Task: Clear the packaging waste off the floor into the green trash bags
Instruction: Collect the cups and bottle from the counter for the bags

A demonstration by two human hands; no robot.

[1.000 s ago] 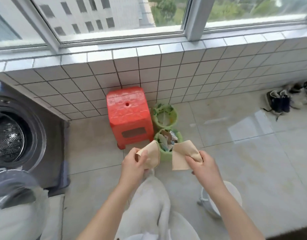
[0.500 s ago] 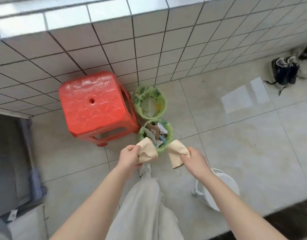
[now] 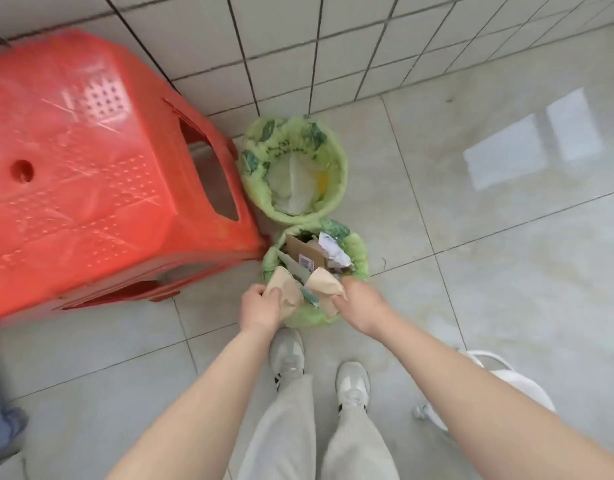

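Both hands have dropped to the near bag (image 3: pixel 359 258): left hand (image 3: pixel 260 308) and right hand (image 3: pixel 362 301) each pinch a cardboard piece (image 3: pixel 286 289) at its rim (already stuffed), so release comes next.

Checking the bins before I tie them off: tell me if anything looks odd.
The near green bag is overfull: a cardboard box and crumpled paper stick up above its rim. The far bag still has room. Each hand, left and right, holds a brown cardboard piece.

Bright soft daylight, window glare on floor (image 3: pixel 527 157), wide-angle edge distortion.
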